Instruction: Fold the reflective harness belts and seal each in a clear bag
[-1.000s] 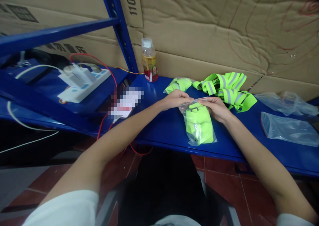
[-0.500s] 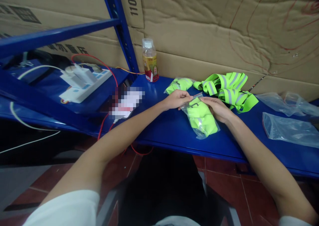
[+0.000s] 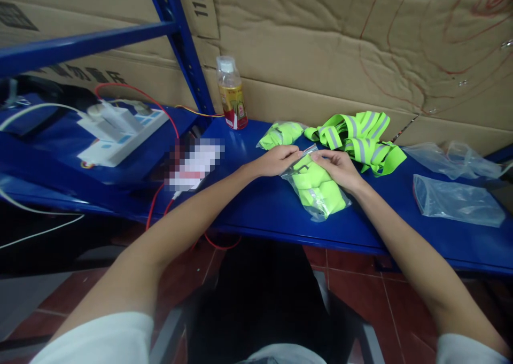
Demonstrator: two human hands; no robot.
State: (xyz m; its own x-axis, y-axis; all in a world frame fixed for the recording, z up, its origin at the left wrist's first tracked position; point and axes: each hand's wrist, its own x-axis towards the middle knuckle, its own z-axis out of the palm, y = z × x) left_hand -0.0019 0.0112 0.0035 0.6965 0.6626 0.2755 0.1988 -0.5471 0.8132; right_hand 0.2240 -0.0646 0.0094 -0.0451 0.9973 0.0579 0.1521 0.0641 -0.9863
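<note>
Since a second ago, the near end of the filled bag [image 3: 320, 193] has been swinging right, so it is now lying more aslant above the blue shelf [image 3: 256, 214], near its front edge and between the hands. Left hand [image 3: 276, 160] fingers are closing narrowly on the bag's far left corner, while the right hand [image 3: 339, 167] is keeping its fingers close together against the far right side; how firmly they are gripping, one cannot tell. Just beyond the left hand, a second bag [image 3: 282, 134] is resting, and loose straps [image 3: 360, 134] are crowding the space beyond the right one. Farther left, a bottle [image 3: 233, 99] is standing upright before the cardboard [image 3: 288, 48], with a power strip [image 3: 120, 139] and a red cable [image 3: 150, 209] occupying the left side. On the right, a flat bag [image 3: 459, 199] is lying nearer than a crumpled bag [image 3: 452, 158]. Thin, glossy plastic is wrinkling around the folded neon-green fabric; the straps are looping in soft bands with grey stripes, the cardboard is showing creases, and the painted metal is shining smoothly.
</note>
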